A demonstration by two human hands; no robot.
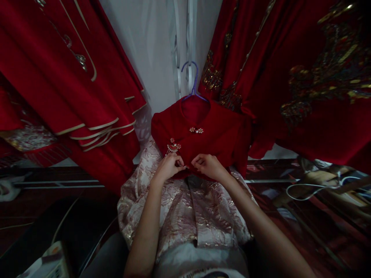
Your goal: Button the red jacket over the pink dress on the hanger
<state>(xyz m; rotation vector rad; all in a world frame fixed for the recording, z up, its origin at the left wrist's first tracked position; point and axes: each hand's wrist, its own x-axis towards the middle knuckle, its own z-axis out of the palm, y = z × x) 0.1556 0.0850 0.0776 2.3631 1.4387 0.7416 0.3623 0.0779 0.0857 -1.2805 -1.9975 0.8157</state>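
At red jacket hem: both hands grip pinched shut on edge.

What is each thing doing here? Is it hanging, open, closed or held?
Red jacket: hanging on its hanger, top clasp closed.
Purple hanger: hooked up, holding the jacket.
Left hand: pinching the jacket's front.
Right hand: pinching the jacket's front.
Pale brocade skirt: hanging under the jacket.
Red robes: hanging alongside.

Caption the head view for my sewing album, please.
Both hands, left hand and right hand, pinch the red jacket on its hanger.
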